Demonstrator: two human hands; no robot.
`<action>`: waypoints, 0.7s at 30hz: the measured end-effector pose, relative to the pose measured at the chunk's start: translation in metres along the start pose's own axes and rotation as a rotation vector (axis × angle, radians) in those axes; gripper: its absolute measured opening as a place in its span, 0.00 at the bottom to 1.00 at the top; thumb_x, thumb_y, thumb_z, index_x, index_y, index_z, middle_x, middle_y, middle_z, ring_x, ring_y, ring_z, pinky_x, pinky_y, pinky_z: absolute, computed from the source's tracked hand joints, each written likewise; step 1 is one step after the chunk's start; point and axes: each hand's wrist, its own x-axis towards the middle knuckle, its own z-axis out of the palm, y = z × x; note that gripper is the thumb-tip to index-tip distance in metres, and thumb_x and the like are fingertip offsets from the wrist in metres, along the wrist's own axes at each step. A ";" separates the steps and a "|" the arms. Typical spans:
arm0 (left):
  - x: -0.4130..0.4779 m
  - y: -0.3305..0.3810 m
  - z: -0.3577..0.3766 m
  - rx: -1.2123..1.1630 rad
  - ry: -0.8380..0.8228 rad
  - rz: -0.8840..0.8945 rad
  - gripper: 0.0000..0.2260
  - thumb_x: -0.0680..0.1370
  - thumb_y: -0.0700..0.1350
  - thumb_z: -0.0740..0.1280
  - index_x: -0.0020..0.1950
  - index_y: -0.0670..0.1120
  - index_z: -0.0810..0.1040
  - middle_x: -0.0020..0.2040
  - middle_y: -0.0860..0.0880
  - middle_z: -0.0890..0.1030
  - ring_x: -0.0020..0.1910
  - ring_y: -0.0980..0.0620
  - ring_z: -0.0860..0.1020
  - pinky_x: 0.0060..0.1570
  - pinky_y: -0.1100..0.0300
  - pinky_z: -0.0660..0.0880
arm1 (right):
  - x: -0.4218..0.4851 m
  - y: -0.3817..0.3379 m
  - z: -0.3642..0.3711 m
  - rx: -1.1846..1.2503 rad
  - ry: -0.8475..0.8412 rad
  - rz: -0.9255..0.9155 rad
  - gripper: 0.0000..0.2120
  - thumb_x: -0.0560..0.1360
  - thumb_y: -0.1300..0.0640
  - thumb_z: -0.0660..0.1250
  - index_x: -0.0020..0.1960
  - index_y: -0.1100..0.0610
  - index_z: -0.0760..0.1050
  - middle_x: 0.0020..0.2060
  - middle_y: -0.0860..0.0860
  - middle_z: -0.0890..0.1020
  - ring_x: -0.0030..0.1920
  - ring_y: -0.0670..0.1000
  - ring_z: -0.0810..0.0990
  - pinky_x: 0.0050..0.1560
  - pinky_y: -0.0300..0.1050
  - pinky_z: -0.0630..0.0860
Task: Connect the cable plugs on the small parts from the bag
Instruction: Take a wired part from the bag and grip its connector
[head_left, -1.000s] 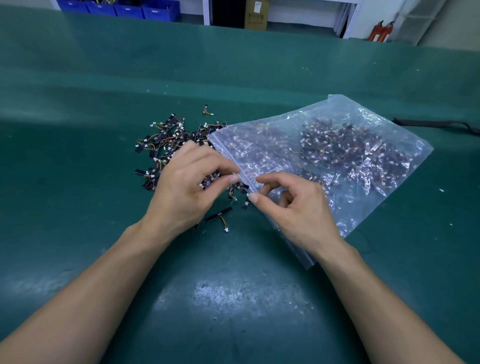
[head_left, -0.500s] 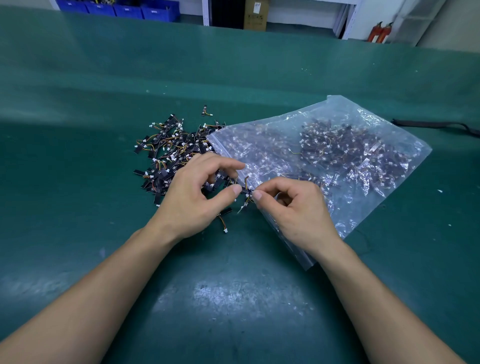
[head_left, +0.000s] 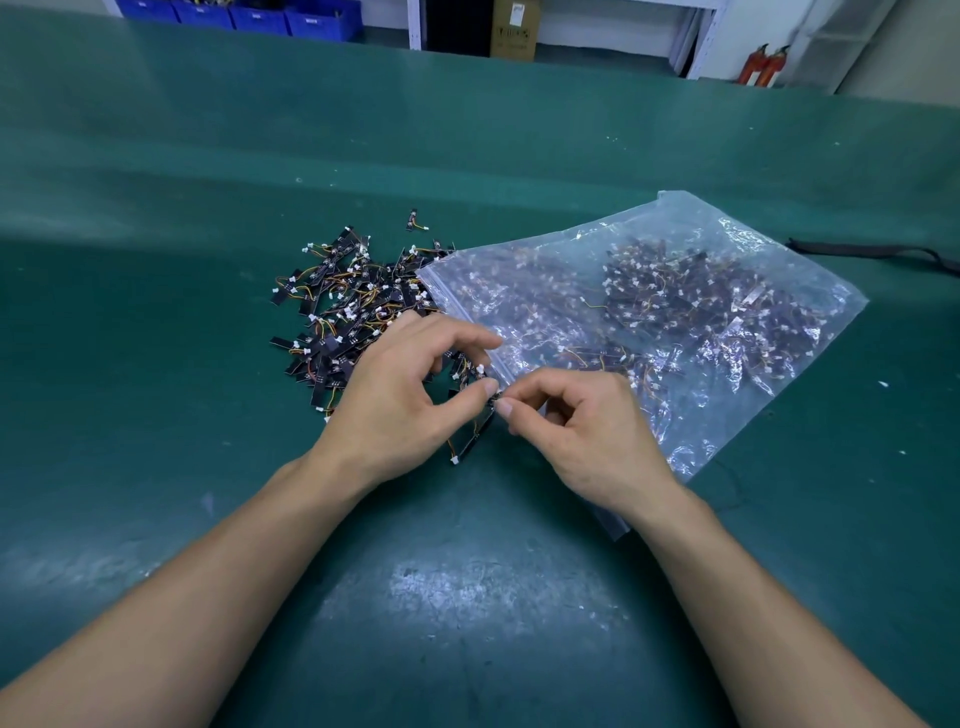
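A clear plastic zip bag (head_left: 670, 317) lies on the green table (head_left: 156, 364), still holding many small black strip parts with orange wires and white plugs. A loose pile of the same parts (head_left: 345, 306) lies just left of the bag's mouth. My left hand (head_left: 400, 400) and my right hand (head_left: 587, 431) meet in front of the bag, thumb and fingertips pinched together on one small part (head_left: 475, 436). Its black strip and a white plug hang down below my fingers. The plug between my fingertips is hidden.
A black strap (head_left: 872, 252) lies on the table at the far right. Blue bins (head_left: 270, 15), a cardboard box (head_left: 514, 28) and red fire extinguishers (head_left: 761, 65) stand beyond the table's far edge.
My left hand has left the pile and come toward my right hand. Both hands now pinch the same small part, which has been lifted off the table.
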 end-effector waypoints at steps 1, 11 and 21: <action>0.000 0.001 0.000 -0.005 0.003 -0.004 0.12 0.74 0.44 0.73 0.58 0.50 0.81 0.47 0.57 0.82 0.44 0.53 0.72 0.46 0.58 0.72 | 0.000 -0.001 0.000 0.006 0.000 0.008 0.05 0.76 0.56 0.74 0.40 0.50 0.83 0.31 0.42 0.81 0.26 0.43 0.68 0.30 0.40 0.68; 0.000 0.001 -0.001 -0.150 -0.025 -0.136 0.05 0.75 0.46 0.70 0.49 0.53 0.83 0.44 0.60 0.82 0.43 0.50 0.76 0.45 0.55 0.73 | 0.004 -0.008 -0.007 0.231 0.153 0.082 0.06 0.69 0.56 0.71 0.34 0.51 0.81 0.29 0.51 0.82 0.30 0.45 0.72 0.32 0.40 0.69; -0.002 0.002 0.003 -0.271 -0.058 -0.219 0.04 0.75 0.45 0.70 0.40 0.51 0.82 0.34 0.59 0.78 0.31 0.59 0.69 0.34 0.67 0.67 | 0.002 -0.011 -0.008 0.256 0.111 0.072 0.06 0.73 0.59 0.75 0.38 0.52 0.84 0.30 0.50 0.82 0.31 0.49 0.73 0.34 0.43 0.70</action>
